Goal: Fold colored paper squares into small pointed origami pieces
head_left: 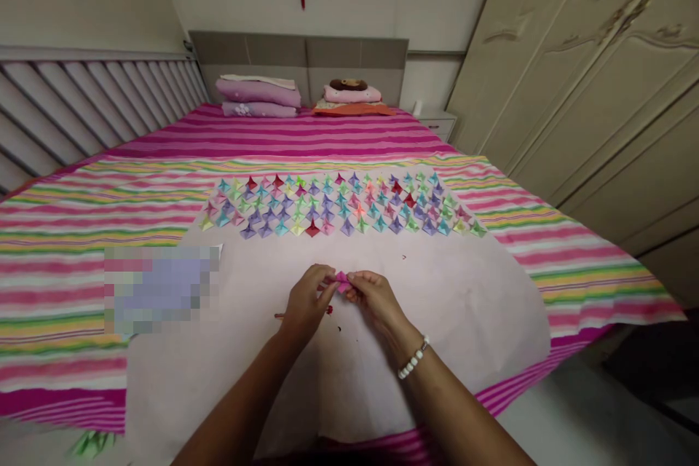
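Note:
A small bright pink piece of folded paper (342,281) is pinched between both hands above a pale sheet (470,320). My left hand (311,298) grips its left side with thumb and fingers closed. On the other side, my right hand (376,298) is closed on its right edge; white beads circle that wrist. Beyond them, several rows of small folded paper figures (312,228) in many colours stand on the sheet. A small red object (329,310) lies beside my left hand, and a thin brownish-red end (279,316) sticks out behind that hand.
Striped bedding (54,255) surrounds the sheet. A pixelated patch hides something at its left edge. Folded bedding (259,96) is stacked by the headboard (273,51). White slats (98,98) line the left side; a wardrobe (568,65) stands at right. Green paper (92,443) shows at lower left.

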The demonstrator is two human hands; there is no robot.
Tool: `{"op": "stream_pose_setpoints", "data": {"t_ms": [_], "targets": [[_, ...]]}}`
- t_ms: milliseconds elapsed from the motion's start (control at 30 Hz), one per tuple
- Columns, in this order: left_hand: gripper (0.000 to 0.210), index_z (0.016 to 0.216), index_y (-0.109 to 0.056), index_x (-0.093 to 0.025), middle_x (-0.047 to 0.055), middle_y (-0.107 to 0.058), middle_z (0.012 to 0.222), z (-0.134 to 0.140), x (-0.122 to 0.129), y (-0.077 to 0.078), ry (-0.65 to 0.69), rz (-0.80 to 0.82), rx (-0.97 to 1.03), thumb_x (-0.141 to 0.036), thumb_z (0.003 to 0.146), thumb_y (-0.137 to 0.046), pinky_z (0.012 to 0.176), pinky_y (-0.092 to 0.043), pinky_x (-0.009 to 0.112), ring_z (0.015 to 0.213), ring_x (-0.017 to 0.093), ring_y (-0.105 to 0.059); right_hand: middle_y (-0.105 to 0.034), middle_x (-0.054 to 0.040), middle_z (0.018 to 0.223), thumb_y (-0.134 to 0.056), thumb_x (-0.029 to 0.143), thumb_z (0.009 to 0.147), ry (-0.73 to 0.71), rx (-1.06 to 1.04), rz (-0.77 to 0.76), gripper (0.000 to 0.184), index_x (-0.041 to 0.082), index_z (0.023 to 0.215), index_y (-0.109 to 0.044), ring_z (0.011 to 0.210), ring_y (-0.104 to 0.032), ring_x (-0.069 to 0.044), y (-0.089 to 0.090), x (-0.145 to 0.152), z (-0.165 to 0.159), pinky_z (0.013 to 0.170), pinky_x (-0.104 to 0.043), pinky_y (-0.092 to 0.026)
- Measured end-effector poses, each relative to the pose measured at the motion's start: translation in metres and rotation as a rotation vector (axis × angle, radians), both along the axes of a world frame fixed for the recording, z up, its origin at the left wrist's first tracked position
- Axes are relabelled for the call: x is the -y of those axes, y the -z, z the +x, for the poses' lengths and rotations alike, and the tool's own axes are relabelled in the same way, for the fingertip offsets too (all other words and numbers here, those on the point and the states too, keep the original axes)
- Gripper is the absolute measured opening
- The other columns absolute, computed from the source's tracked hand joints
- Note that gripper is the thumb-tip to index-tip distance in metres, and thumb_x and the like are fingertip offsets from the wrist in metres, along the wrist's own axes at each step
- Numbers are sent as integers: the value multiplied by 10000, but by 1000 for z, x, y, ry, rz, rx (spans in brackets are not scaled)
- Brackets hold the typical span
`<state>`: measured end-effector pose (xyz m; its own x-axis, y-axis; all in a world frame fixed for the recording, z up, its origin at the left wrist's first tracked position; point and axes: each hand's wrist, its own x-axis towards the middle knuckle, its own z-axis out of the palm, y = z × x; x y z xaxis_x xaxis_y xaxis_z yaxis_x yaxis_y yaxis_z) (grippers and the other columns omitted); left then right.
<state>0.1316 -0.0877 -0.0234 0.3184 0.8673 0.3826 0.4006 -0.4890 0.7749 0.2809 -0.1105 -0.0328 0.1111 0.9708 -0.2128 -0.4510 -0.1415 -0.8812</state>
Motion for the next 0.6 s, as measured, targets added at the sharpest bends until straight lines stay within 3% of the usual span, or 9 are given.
{"op": "stream_pose_setpoints", "data": {"t_ms": [233,333,433,600], "targets": [[142,849,-679,-194,40,-674,871,7,-14,12,61,-110,40,-188,803,-545,712,-495,267,828,158,-620,-623,-2,546,-740,331,629,48,207,38,170,169,631,-691,526,-520,-131,10,-12,5,546,-266,-412],[147,846,-686,-185,35,-679,834,10,-19,18,31,-186,102,-221,806,-550,715,-501,265,776,149,-631,-649,-20,756,-712,280,674,151,425,191,96,216,745,-721,639,-535,-147,9,-11,8,605,-276,-427],[172,861,-695,-186,27,-694,802,14,-22,26,35,-205,102,-223,813,-535,725,-508,269,765,151,-642,-637,-38,850,-651,242,755,103,651,386,98,233,824,-720,691,-560,-157,11,-9,10,622,-284,-437],[190,862,-707,-196,55,-712,922,21,-23,41,22,-180,68,-206,818,-522,845,-493,345,888,186,-645,-612,-32,798,-565,190,817,97,767,405,116,220,786,-673,704,-569,-167,25,-12,11,636,-293,-439]]}}
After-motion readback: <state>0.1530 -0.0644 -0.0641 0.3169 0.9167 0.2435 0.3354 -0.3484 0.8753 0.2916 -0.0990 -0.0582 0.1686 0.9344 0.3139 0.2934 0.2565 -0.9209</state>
